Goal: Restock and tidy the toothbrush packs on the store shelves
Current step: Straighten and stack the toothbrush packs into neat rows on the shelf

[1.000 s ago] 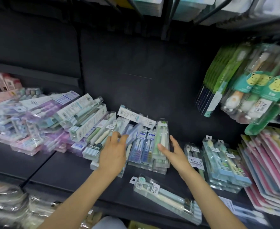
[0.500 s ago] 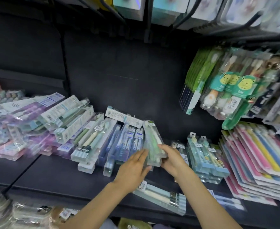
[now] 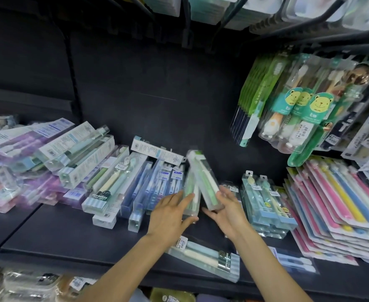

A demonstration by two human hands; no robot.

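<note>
My right hand (image 3: 229,211) grasps the near end of a clear green toothbrush pack (image 3: 205,182), thumb and fingers curled round its bottom corner, so the pack tilts up and away with its far end toward the dark back panel (image 3: 157,83). My left hand (image 3: 171,216) sits just beside it, fingers straight and laid along a second green toothbrush pack (image 3: 191,194) that lies on the pile below (whether the thumb hooks under its near end I cannot tell). The two green packs touch, the lifted one crossing over the flat one.

Left of my hands a row of blue toothbrush packs (image 3: 168,182) leans on the black shelf (image 3: 59,234), with a white carton (image 3: 155,150) lying across their far ends. Further left are striped clear boxes (image 3: 105,190), then a jumbled heap of purple and pink packs (image 3: 16,171).

In front of my wrists a long clear pack with a pale brush (image 3: 205,257) rests alone near the shelf edge, partly under my left forearm. To the right stands a stack of light-blue packs (image 3: 266,205), and beyond it a fanned pile of flat pink-backed cards (image 3: 336,201) with coloured brushes. Above those, bear-label children's toothbrushes (image 3: 305,114) and green-carded packs (image 3: 255,94) hang from pegs.
</note>
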